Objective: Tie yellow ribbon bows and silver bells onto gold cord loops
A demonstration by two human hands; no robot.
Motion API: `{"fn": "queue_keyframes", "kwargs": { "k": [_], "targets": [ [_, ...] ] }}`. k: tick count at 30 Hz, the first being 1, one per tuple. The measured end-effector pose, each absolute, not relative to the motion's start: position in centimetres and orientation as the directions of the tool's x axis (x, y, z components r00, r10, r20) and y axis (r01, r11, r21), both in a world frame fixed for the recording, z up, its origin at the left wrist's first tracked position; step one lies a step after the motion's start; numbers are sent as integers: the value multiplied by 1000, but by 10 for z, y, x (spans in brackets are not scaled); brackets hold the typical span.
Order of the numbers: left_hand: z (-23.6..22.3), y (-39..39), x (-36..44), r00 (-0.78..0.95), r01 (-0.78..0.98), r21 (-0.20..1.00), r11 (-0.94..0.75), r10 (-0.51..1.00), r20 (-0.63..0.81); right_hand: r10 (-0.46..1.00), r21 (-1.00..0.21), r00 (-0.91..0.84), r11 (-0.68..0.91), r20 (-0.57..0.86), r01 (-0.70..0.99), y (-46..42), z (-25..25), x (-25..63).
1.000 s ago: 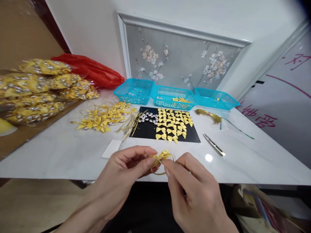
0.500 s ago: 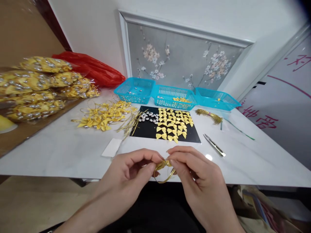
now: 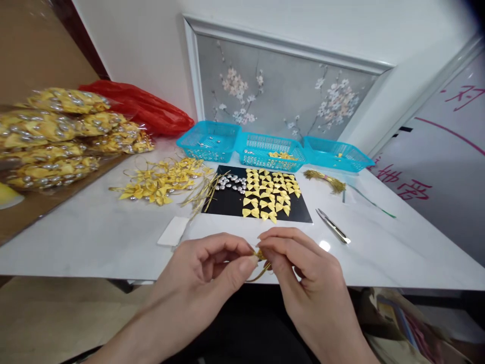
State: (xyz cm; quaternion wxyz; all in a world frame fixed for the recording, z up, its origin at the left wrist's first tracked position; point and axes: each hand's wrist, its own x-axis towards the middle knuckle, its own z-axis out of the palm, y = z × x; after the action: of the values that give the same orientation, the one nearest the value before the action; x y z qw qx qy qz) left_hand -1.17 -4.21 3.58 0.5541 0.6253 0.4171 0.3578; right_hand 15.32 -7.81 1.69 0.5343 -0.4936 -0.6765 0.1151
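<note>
My left hand (image 3: 212,275) and my right hand (image 3: 306,273) meet over the table's front edge, fingertips pinched. Between them is a gold cord (image 3: 260,273), bent in a loop, with a small gold knotted part at the fingertips; much of it is hidden by the fingers. Just beyond the hands lies a black mat (image 3: 303,210) bearing rows of yellow ribbon bows (image 3: 268,205) and a cluster of silver beads (image 3: 229,183). Loose gold cords (image 3: 200,194) lie across the mat's left edge.
Blue baskets (image 3: 212,144) line the back wall. Left are finished yellow bow pieces (image 3: 162,182) and bagged ones (image 3: 49,126) on cardboard. Small snips (image 3: 333,226) and a bundle of gold cord (image 3: 326,180) lie right; a white card (image 3: 173,231) is near my left hand.
My left thumb has moved forward and right over the gold cord, covering more of its loop. My right fingers have shifted slightly left. The things on the table stay put.
</note>
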Motion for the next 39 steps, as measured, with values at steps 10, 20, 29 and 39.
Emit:
{"fn": "queue_keyframes", "kwargs": {
  "k": [10,20,29,39],
  "targets": [
    [29,-36,-11,322,193,981,-9,945,-55,667,-450,-18,522,745,724,-98,1,152],
    [24,-34,-14,294,112,993,29,954,-61,688,-486,26,486,726,727,-92,-3,141],
    [21,-33,-13,272,86,996,38,960,-60,679,-480,40,474,733,739,-91,0,142],
    [25,-34,-12,265,139,990,-2,964,-36,658,-463,36,490,752,739,-93,-1,140]
  ]
}}
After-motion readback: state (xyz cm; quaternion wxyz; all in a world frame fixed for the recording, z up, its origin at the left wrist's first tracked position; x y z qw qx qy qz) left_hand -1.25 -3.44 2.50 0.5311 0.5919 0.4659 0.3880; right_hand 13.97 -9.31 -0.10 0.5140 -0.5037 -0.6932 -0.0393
